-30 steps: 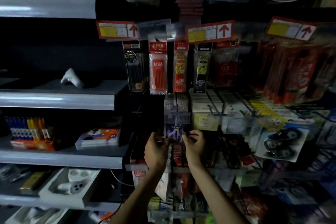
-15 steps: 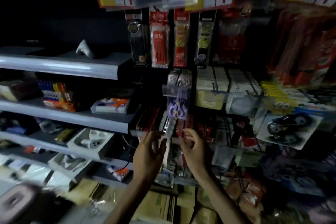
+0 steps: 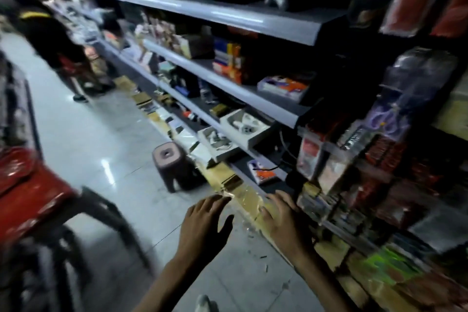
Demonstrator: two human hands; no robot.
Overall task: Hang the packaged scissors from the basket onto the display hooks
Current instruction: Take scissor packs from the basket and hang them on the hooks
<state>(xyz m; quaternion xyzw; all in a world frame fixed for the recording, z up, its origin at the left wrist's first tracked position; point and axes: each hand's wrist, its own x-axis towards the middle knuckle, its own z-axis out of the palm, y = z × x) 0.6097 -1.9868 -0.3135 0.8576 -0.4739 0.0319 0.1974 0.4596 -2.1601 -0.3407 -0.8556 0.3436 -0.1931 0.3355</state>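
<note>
Both hands are empty, fingers spread and relaxed. The left hand (image 3: 202,225) hovers over the floor (image 3: 83,139), and the right hand (image 3: 283,223) is just beside the foot of the display rack (image 3: 354,185). A pack of purple scissors (image 3: 387,119) hangs upright on that rack, up and right of both hands and well apart from them. The blurred red basket (image 3: 27,185), if that is what it is, lies far left. The left hand is nearer to it, so it looks better placed to fetch another pack.
</note>
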